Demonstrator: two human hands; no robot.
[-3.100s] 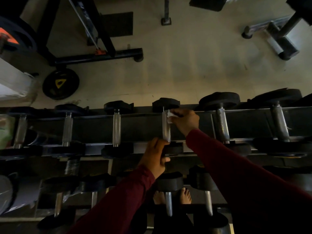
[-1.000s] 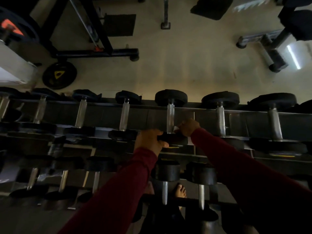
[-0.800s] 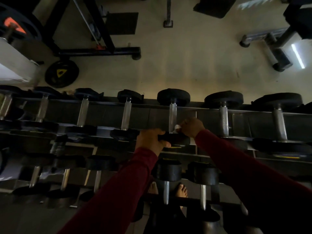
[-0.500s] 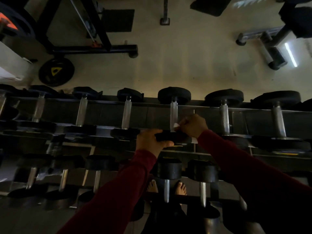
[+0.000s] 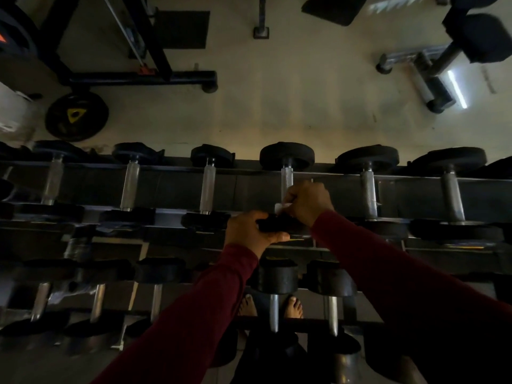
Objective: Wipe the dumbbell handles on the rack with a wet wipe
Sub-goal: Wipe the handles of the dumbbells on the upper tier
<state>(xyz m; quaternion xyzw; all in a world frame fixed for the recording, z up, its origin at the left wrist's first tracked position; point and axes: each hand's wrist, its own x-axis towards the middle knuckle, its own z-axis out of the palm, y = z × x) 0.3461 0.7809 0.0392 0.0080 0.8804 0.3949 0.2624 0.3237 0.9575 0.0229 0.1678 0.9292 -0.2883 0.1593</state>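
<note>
A dark two-tier rack [image 5: 171, 189] holds a row of dumbbells with black heads and metal handles. My right hand [image 5: 309, 202] is closed around a white wet wipe [image 5: 279, 207] and presses it against the lower part of the middle dumbbell's handle [image 5: 286, 180]. My left hand [image 5: 249, 231] grips the near black head [image 5: 277, 224] of that same dumbbell. Only a corner of the wipe shows past my fingers.
Neighbouring handles stand to the left [image 5: 207, 188] and right [image 5: 368, 194] on the top tier. A lower tier carries more dumbbells [image 5: 274, 278]. Beyond the rack, on the floor, are a weight plate [image 5: 76, 116], a black machine frame [image 5: 138, 76] and a bench base [image 5: 418, 79]. Bare feet [image 5: 293, 307] show below.
My right hand has slid the wipe from the handle's bottom end a little way up. My left hand has kept its grip on the near head.
</note>
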